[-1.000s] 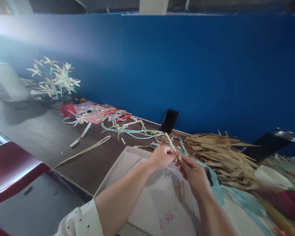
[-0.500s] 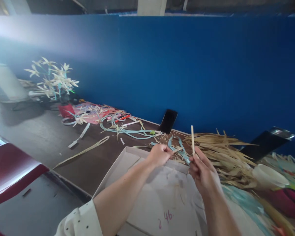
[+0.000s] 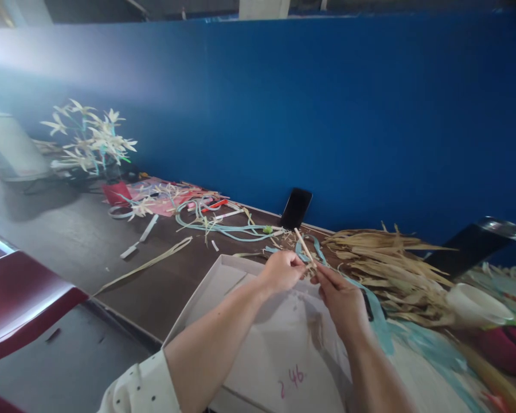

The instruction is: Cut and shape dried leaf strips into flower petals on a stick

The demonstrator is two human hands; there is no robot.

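Note:
My left hand [image 3: 284,271] is closed in a pinch above the far side of a shallow white box [image 3: 198,292]. Between its fingertips is a small pale husk-like piece [image 3: 309,271], partly hidden. My right hand [image 3: 339,293] grips a thin pale stick [image 3: 303,243], which leans up and to the left. Its fingertips are close beside those of the left hand, and whether they touch cannot be made out. Handwritten figures mark the box floor. Light-blue ribbon [image 3: 321,252] lies just behind the hands.
Dried husks [image 3: 395,258] are heaped at the right, near a black flask [image 3: 468,249] and white bowl [image 3: 479,304]. A phone [image 3: 296,209] leans against the blue wall [image 3: 284,115]. Coiled blue cords [image 3: 223,230] lie left of it; husk flowers [image 3: 98,137] stand farther left.
My right hand has moved left toward the left hand, and its stick has tipped from upright to a leftward slant. The left hand has barely moved.

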